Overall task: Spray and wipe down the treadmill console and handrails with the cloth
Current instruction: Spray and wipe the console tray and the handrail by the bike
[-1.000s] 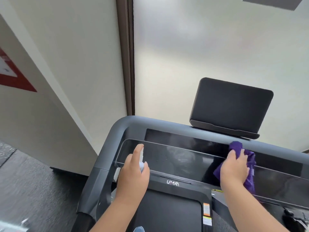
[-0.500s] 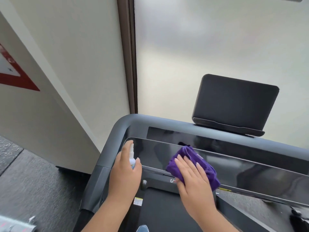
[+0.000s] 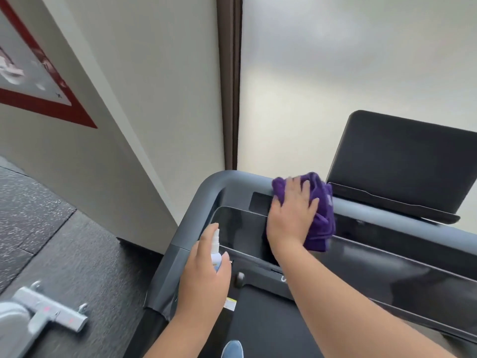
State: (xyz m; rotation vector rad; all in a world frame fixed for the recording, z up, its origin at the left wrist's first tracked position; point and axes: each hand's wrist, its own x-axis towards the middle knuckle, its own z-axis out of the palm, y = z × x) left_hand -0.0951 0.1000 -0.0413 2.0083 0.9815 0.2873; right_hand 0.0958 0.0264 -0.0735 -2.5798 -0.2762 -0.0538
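Observation:
The grey treadmill console [image 3: 196,228] with its glossy black panel [image 3: 237,228] fills the lower right. My right hand [image 3: 291,215] presses a purple cloth [image 3: 320,218] flat against the upper part of the console, near its left end, just left of the black tablet holder [image 3: 402,164]. My left hand [image 3: 204,277] holds a small white spray bottle [image 3: 215,251] upright by the console's left side, with the index finger on the nozzle. The left handrail [image 3: 165,288] runs down beside that hand.
A white wall with a red-framed poster [image 3: 38,81] stands on the left; a dark door frame [image 3: 229,86] and frosted pane lie behind the console. Grey gym equipment [image 3: 38,313] sits on the dark speckled floor. A blue shoe tip [image 3: 232,348] shows on the belt.
My right hand has swept the cloth from the console's right side to the left and then up onto the upper strip. My left hand with the bottle has shifted slightly left.

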